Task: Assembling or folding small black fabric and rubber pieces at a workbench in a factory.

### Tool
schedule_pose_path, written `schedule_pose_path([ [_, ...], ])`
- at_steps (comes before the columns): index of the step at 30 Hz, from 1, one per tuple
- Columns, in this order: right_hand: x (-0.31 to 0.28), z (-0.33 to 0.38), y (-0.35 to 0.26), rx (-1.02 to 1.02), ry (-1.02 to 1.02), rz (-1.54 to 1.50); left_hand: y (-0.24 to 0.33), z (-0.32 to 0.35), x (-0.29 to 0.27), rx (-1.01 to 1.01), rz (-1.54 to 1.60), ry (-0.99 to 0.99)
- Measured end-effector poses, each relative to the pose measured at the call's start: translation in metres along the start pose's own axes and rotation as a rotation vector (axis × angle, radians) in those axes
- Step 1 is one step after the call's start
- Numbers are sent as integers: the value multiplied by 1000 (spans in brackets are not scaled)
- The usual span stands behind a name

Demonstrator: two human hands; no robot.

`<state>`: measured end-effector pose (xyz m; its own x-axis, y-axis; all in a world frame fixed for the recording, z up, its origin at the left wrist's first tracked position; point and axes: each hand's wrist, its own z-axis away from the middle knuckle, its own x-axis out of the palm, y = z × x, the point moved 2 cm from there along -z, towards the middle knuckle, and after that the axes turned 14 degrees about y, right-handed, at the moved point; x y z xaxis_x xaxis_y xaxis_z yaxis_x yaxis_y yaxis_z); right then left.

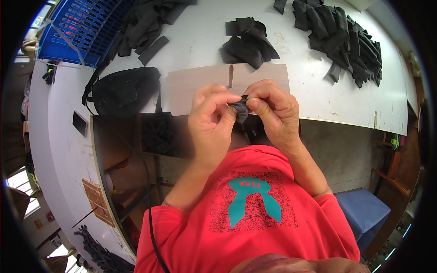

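Between my two hands, just in front of my chest, is a small piece of black fabric (241, 110). My left hand (211, 113) pinches its left side between thumb and fingertips. From the other side my right hand (275, 109) grips the upper edge with thumb and curled forefinger. The fabric is bunched, and part of it is hidden by my fingers. Beyond my hands a pale wood-grain board (195, 86) lies at the table edge, with a slim brown tool (231, 75) on it. A small heap of black fabric strips (248, 43) lies past the board.
The white table (305, 86) carries more black strip piles at the back left (148, 27) and right (341, 36). A black bag (127, 91) sits left of the board, near a blue plastic basket (86, 27). A phone-like dark slab (79, 123) and a blue stool (362, 211) flank me.
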<state>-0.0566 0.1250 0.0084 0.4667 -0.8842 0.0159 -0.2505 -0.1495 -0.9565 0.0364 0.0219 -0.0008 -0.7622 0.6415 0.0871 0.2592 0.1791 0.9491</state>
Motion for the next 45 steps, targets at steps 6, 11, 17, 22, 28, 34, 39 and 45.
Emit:
schedule_pose_path([
  [6, 12, -40, -49, 182, -116, -133, 28, -48, 0, -595, 830, -137],
  [11, 19, -67, -42, 382, -265, -172, 45, -59, 2, -780, 1390, -478],
  [17, 10, -34, 77, 822, -251, -376, -75, -34, -6, -1087, 912, -121],
  [22, 5, -38, 67, 517, -214, -26, -48, -50, -10, -125, 69, 1],
  [28, 3, -40, 13, -124, -55, 280, -8, -52, 1, -89, 235, -95],
  [34, 18, -41, 24, -655, -201, 815, -19, -35, -7, -204, 510, 146],
  [39, 15, -33, 44, -478, -185, 750, -34, -54, 7, -327, 515, -104],
  [45, 4, -21, 76, -173, -229, 304, 3, -61, 27, -152, -134, -340],
])
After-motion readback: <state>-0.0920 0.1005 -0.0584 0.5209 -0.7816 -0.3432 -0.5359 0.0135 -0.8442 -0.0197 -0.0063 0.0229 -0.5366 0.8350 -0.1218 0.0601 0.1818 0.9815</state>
